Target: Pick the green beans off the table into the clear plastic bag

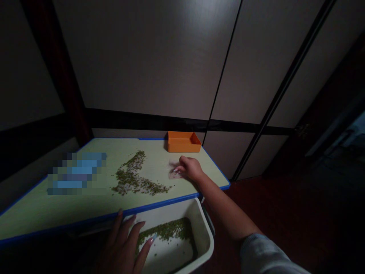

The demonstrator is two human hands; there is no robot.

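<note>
Several tall grey panels [142, 57] across the far side, with dark seams between them. Below them, a long table [42, 217] with a pale green top and a blue edge, running off toward the lower left. Just below the table's near edge, a white plastic tub [203, 232], its rim close against that edge. Along the far edge of the table, a shallow orange tray [182, 142], square-cornered and well apart from both hands. Left of the middle of the tabletop, a blurred blue patch [76, 173] (too smeared to name).

Across the tabletop, a long, uneven streak of small green beans [131, 179], with more of the same beans in a band along the far inner side of the tub and a few stray ones beyond it. Right arm stretched out over the table, in a grey sleeve [262, 255] at the elbow end. Right hand [191, 169] low on the tabletop, palm down, fingers bunched beside a pale see-through scrap [175, 174], right of the beans; whether closed on that scrap or merely touching it, impossible to tell. Left hand [122, 247] open at the tub's near corner, long-nailed fingers spread, reaching over the rim, holding nothing visible.
</note>
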